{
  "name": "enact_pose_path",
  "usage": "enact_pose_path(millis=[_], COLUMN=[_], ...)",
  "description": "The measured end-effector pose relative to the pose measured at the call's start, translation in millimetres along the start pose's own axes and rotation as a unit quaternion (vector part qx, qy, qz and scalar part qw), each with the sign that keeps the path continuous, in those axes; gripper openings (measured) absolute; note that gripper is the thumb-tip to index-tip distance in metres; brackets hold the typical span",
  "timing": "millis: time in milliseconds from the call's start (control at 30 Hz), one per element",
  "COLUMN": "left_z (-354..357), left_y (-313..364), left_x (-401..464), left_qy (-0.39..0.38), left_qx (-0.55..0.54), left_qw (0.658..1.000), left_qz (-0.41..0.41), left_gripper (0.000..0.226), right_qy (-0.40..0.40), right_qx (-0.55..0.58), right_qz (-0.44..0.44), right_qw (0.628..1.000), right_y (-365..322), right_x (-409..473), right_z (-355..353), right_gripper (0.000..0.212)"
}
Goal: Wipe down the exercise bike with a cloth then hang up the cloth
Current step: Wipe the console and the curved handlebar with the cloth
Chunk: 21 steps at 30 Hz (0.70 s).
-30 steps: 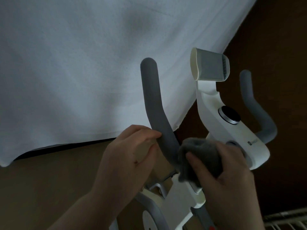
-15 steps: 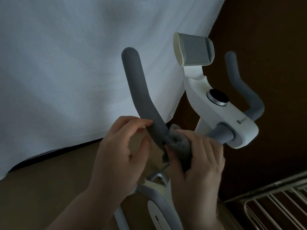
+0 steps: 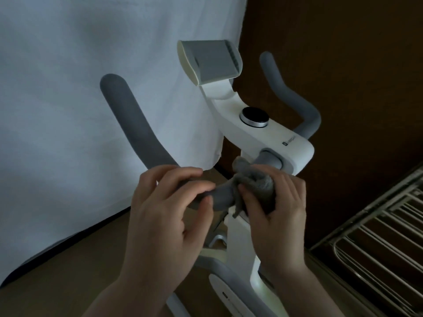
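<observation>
A white exercise bike (image 3: pixel 258 133) with grey padded handlebars fills the middle of the view. Its left handlebar (image 3: pixel 132 120) curves up toward the white sheet. My left hand (image 3: pixel 169 207) curls around the lower bend of that bar. My right hand (image 3: pixel 277 209) grips a bunched grey cloth (image 3: pixel 254 179) wrapped around the same bar, between my left hand and the white console housing. The right handlebar (image 3: pixel 290 94) rises untouched behind the console. A black round knob (image 3: pixel 254 116) sits on top of the console, and a grey tablet holder (image 3: pixel 210 61) stands above it.
A white sheet (image 3: pixel 80 76) hangs at the left behind the bike. A metal wire drying rack (image 3: pixel 377 236) stands at the lower right. A dark brown wall (image 3: pixel 343 42) is behind the right side. Tan floor (image 3: pixel 68 271) shows below.
The view has shifted, so the bike sits lower and more central. My right hand with the cloth has moved along the left handlebar toward the console. My left hand still holds the bar.
</observation>
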<state>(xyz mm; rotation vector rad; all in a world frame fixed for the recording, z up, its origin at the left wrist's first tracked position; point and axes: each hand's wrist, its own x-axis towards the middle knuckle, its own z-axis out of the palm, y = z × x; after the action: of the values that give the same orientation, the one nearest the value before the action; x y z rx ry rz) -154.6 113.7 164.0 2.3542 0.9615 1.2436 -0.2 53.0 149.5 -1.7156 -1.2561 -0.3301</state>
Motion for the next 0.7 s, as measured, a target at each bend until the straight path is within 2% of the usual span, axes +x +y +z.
enact_pose_path(millis=[100,200,233,333,467,533,700], left_z=[8,15,16,22,33,36,46], left_y=[9,14,16,24,35,38,43], left_x=[4,8,9,15,24,28,35], left_qy=[-0.023,-0.034,-0.034,-0.028,-0.010,0.003,0.024], left_qx=[0.012,0.025,0.027,0.032,0.039,0.042,0.055], left_qw=[1.000,0.999,0.999,0.999,0.998,0.998,0.995], left_qz=[0.000,-0.014,-0.018,-0.025,-0.044,-0.056,-0.074], left_gripper=[0.020,0.015,0.014,0.015,0.015,0.015,0.017], right_qy=[-0.008,-0.089,-0.097,-0.061,-0.123,-0.152,-0.094], right_qx=[0.021,0.020,0.014,0.031,0.009,0.025,0.033], right_qz=[0.012,-0.050,-0.047,0.016,-0.053,-0.060,-0.058], right_qw=[1.000,0.995,0.994,0.998,0.991,0.986,0.993], right_y=[-7,10,19,27,27,39,42], right_x=[-1,13,22,34,30,42,53], right_z=[3,-8,-11,-12,-11,-17,-16], right_gripper=[0.029,0.032,0.033,0.034,0.038,0.041,0.036])
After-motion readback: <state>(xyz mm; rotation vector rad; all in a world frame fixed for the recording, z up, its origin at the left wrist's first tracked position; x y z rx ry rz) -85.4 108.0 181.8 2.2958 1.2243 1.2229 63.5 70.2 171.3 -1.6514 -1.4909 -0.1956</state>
